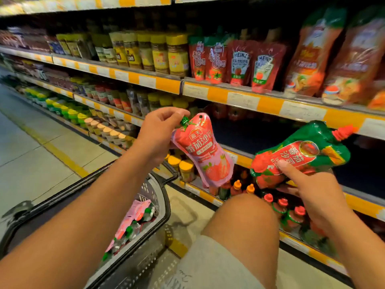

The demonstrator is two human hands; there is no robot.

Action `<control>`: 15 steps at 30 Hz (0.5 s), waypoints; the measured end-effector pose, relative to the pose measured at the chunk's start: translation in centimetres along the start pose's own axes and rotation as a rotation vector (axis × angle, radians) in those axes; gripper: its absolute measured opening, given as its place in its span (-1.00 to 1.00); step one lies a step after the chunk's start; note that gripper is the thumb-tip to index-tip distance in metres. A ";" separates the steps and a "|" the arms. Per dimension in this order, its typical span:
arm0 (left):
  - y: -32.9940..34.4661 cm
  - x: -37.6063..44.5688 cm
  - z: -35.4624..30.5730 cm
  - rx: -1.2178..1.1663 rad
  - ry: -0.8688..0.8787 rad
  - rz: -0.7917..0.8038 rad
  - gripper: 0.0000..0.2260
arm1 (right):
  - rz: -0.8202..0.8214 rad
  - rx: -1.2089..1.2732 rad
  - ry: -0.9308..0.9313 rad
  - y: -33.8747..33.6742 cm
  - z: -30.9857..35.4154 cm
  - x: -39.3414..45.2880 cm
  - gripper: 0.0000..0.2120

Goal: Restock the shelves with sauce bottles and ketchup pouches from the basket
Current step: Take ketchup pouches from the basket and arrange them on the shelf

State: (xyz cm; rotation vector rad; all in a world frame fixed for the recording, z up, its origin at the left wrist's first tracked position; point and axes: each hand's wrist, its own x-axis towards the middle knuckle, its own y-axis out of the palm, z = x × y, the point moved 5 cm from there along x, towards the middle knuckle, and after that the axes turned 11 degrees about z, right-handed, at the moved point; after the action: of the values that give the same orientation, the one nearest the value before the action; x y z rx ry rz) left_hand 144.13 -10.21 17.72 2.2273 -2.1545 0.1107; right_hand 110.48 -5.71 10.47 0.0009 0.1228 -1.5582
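The left hand (pixel 158 130) holds a pink ketchup pouch (pixel 203 151) by its top, grip pinched near the green cap. The right hand (pixel 308 190) grasps a red-and-green pouch (pixel 300 155) from below, forefinger across its front. Both hang before the dark, open shelf (pixel 260 134). More pouches lie in the basket (pixel 164 207). Best set each pouch upright, label outward, pushed back and in line.

Yellow-lidded jars (pixel 160 53), tiled floor (pixel 31 155)
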 end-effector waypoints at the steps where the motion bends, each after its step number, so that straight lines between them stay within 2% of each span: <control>1: 1.7 0.3 0.0 -0.026 -0.001 0.013 -0.82 | -0.030 -0.003 -0.001 -2.0 0.0 -0.4 -0.78; 5: 9.2 1.6 1.1 -0.119 -0.037 0.077 -0.83 | -0.121 -0.024 -0.029 -9.8 -0.9 -1.6 -0.82; 12: 21.5 3.0 6.0 -0.216 -0.131 0.194 -0.84 | -0.052 -0.134 0.149 -19.3 -4.4 -3.6 -0.92; 15: 25.6 3.0 8.1 -0.254 -0.185 0.212 -0.85 | -0.010 -0.191 0.263 -22.2 -6.5 -3.9 -0.82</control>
State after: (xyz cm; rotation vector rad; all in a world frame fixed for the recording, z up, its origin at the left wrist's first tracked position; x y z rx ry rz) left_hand 118.88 -14.74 9.32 1.9345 -2.3375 -0.3560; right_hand 87.79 -1.65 6.00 0.0553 0.4793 -1.5460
